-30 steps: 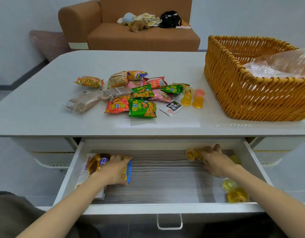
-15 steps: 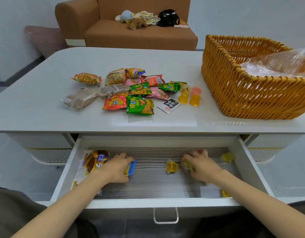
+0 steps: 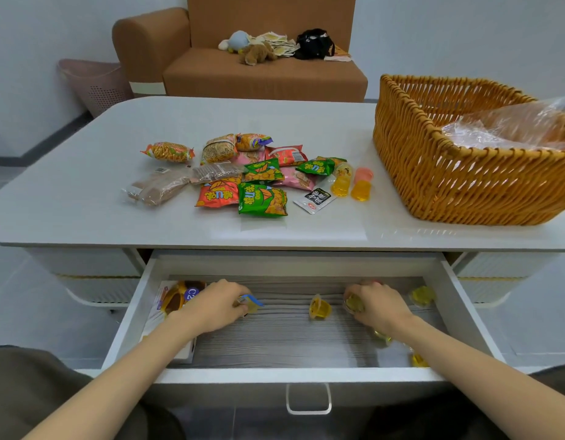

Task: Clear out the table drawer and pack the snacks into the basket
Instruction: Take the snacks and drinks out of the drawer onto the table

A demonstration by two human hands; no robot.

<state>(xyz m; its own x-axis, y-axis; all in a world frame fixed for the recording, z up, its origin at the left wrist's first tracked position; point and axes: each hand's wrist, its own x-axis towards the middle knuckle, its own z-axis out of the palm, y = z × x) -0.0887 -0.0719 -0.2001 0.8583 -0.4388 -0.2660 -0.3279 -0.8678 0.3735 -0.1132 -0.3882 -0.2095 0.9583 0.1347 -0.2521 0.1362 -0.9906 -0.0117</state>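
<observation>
Head view: left hand (image 3: 216,308) grips a blue-edged cup (image 3: 250,303), right hand (image 3: 379,308) grips a green cup (image 3: 354,304), both inside the drawer (image 3: 300,374). Emptying looks underway; next, lift both onto the worktop (image 3: 116,147) beside the snack pile (image 3: 262,182), near the basket (image 3: 465,185).

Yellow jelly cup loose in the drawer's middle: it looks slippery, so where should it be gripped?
Pinch across the jelly cup's tapered sidewalls just below its wider rim, coming straight down from above: it lies tipped on bare drawer floor, clear on every side.
</observation>
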